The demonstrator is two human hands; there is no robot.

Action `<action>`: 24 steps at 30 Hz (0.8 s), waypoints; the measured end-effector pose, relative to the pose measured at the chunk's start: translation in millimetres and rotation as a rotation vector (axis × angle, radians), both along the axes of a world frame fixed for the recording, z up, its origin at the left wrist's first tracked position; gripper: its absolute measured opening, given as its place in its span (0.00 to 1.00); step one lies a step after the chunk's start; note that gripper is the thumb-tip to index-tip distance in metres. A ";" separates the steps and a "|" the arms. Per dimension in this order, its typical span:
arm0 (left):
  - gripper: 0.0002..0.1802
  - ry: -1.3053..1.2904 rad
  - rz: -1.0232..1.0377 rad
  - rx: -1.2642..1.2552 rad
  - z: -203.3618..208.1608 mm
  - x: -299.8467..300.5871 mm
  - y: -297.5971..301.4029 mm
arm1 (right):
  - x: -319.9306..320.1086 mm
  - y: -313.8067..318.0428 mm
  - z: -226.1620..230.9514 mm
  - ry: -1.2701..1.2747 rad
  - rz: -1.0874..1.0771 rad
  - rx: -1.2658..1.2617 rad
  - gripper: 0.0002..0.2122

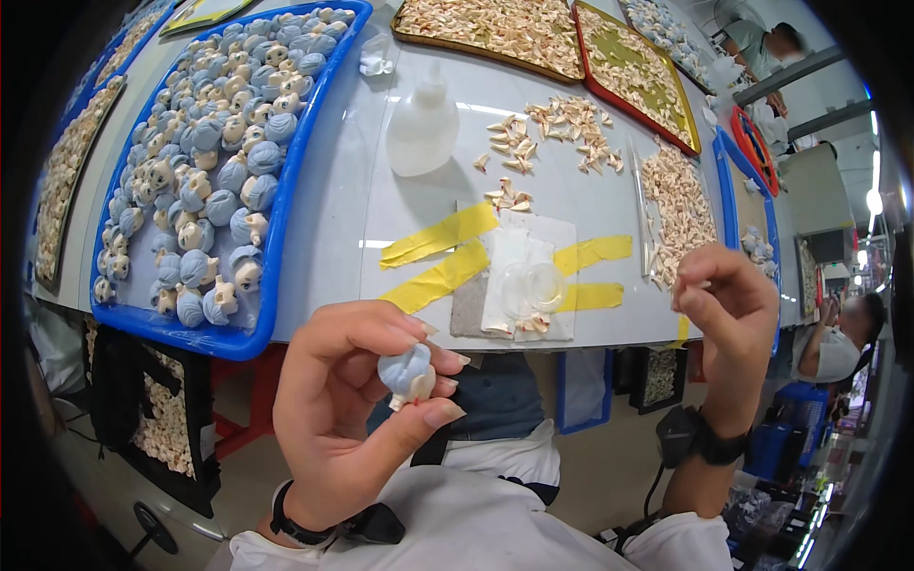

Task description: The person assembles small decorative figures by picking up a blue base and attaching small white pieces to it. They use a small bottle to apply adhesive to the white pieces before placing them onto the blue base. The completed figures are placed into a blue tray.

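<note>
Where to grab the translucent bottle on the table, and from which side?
Probably the wide body of the bottle, below its narrowing shoulder, coming from its near left. It stands upright, nozzle up, so the rounded sides offer a wrap grip; loose cream pieces lie close on its right.

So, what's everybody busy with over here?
The person's left hand holds a small doll head with blue hair, in front of the table. The right hand is raised, thumb and fingers close together, near a heap of small cream pieces; whether it holds one is hard to tell. Other heads lie in a blue tray on the left. A bottle stands on the table, beyond some yellow tape.
</note>
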State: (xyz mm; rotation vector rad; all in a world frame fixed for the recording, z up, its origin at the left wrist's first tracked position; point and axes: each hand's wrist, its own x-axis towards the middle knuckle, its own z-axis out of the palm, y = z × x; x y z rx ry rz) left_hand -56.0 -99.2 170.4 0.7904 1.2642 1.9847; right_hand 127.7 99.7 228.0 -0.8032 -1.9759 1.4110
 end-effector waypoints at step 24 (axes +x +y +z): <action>0.12 0.207 -0.144 0.082 -8.9 -4.9 1.0 | -38.9 -25.7 -18.9 -0.005 0.008 0.224 0.08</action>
